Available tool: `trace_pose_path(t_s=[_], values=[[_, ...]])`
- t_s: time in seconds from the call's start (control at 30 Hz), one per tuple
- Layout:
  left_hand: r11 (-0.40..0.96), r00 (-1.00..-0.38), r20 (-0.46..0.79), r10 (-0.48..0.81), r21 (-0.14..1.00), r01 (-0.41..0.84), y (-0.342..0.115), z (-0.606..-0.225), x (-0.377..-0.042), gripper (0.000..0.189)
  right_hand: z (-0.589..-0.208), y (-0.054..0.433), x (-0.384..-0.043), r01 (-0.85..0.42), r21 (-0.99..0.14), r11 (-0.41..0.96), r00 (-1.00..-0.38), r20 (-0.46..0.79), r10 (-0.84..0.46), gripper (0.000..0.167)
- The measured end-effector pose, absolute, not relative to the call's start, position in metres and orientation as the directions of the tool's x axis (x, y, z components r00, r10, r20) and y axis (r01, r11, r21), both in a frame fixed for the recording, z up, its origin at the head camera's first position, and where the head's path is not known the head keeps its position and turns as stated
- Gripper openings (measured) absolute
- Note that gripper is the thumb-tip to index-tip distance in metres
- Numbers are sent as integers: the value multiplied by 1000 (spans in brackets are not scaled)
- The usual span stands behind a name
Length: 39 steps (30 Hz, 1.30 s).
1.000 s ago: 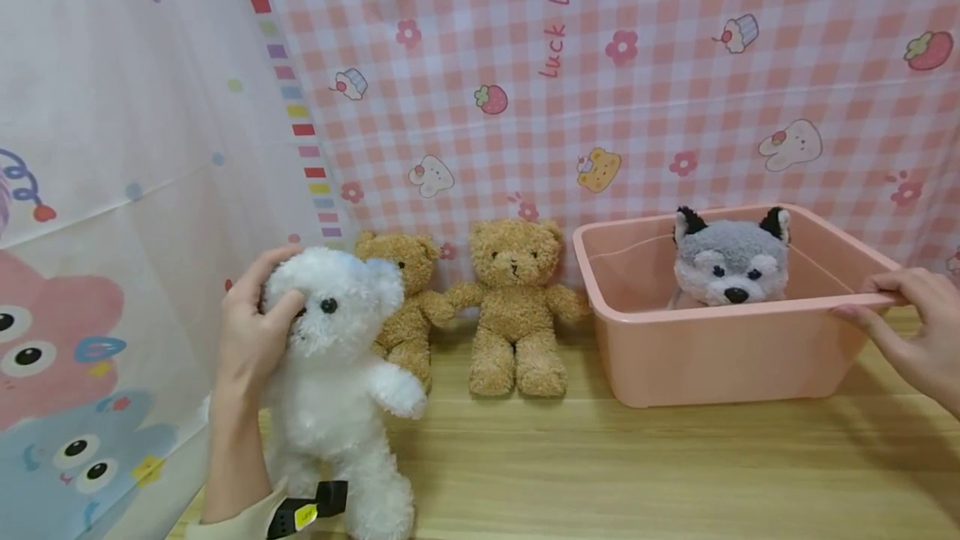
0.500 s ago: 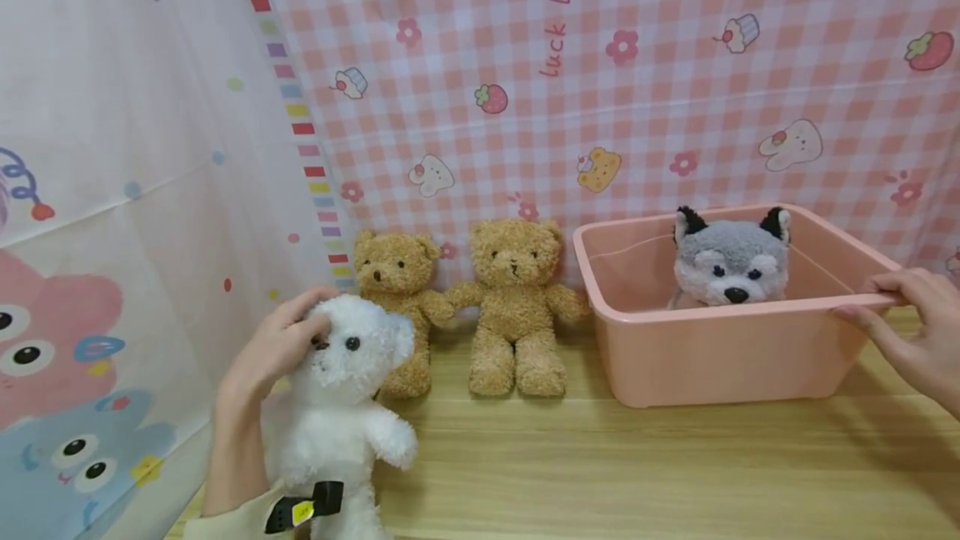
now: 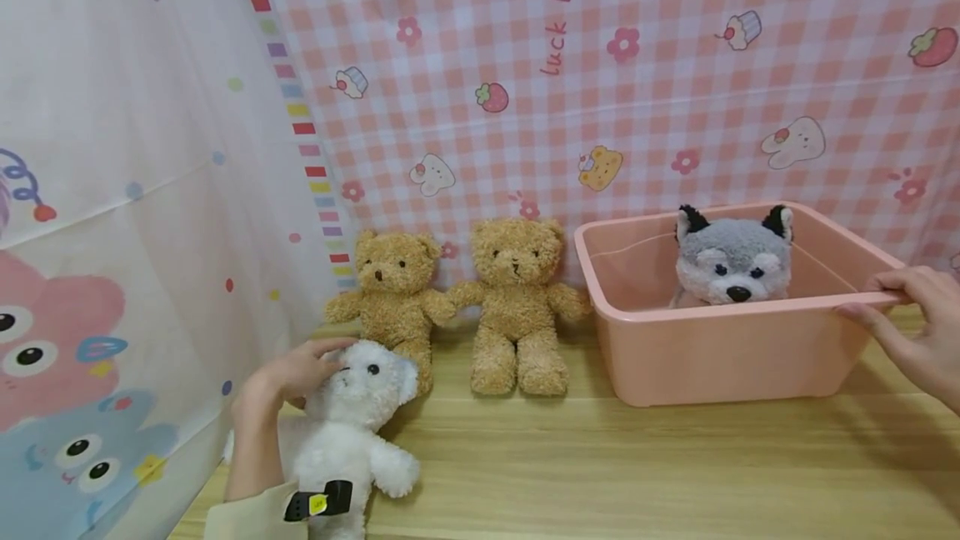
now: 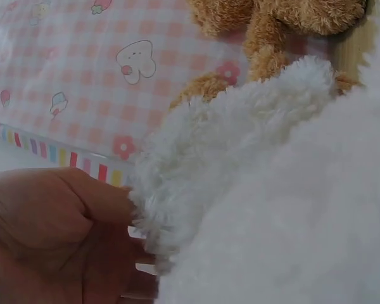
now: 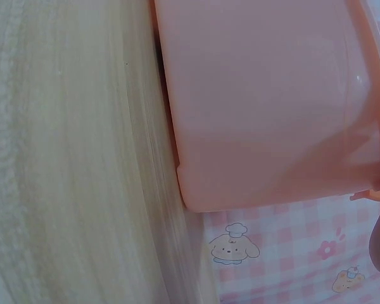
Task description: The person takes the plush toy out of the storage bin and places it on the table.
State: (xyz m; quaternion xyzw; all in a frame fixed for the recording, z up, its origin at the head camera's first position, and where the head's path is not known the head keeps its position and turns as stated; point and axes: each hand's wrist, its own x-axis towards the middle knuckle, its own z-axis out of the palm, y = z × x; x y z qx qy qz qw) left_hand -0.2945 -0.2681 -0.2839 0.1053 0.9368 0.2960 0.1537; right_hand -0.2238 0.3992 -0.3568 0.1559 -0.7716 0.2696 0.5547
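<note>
In the head view my left hand point(image 3: 288, 377) holds a white plush toy point(image 3: 333, 448) by the side of its head. The toy leans at the front left, its lower body cut off by the frame edge. The left wrist view has the thumb and fingers of that hand point(image 4: 69, 234) against the white fur point(image 4: 272, 190). On the far right my right hand point(image 3: 918, 315) pinches the front right rim of a pink plastic bin point(image 3: 727, 357). A grey and white husky plush point(image 3: 735, 261) sits in the bin, its lower body hidden by the front wall.
Two brown teddy bears point(image 3: 517, 307) sit side by side left of the bin, against a pink checked cloth point(image 3: 645, 107). The white toy overlaps the leg of the left bear point(image 3: 397, 265). A white printed curtain point(image 3: 150, 190) borders the wooden table point(image 3: 600, 473) on the left.
My left hand and the white plush toy have moved down and slightly right, uncovering the left teddy bear's face and arm. My right hand stays on the bin rim.
</note>
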Motion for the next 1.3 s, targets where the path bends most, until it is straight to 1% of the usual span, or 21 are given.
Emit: trace_pose_path(t_s=[0.13, 0.3, 0.47, 0.67, 0.8, 0.9, 1.07, 1.2, 1.3], values=[[832, -940, -221, 260, 546, 102, -267, -278, -291, 50, -357, 400, -223, -535, -244, 809, -344, 937, 56, 90], [881, -957, -136, 258, 441, 175, -261, -265, -282, 53, -358, 400, -221, -514, -255, 819, -365, 929, 60, 91], [891, -962, -70, 263, 401, 215, -248, -252, -271, 57, -359, 401, -222, -535, -242, 809, -354, 934, 45, 87], [865, -954, 40, 297, 412, 287, -222, -241, -258, 61, -359, 402, -223, -540, -232, 809, -342, 939, 41, 86], [810, -917, 177, 357, 430, 398, -200, -238, -253, 56, -359, 401, -222, -531, -239, 813, -346, 937, 49, 87], [763, -887, 252, 386, 453, 461, -183, -239, -251, 52, -359, 401, -222, -531, -237, 813, -349, 936, 45, 87], [712, -877, 290, 384, 512, 481, -161, -242, -246, 49, -358, 399, -222, -531, -242, 812, -355, 934, 47, 87], [690, -872, 307, 381, 533, 489, -150, -243, -241, 48, -358, 399, -223, -526, -247, 814, -359, 932, 51, 89], [676, -864, 326, 382, 539, 503, -142, -243, -238, 48, -358, 401, -224, -535, -240, 810, -351, 935, 45, 88]])
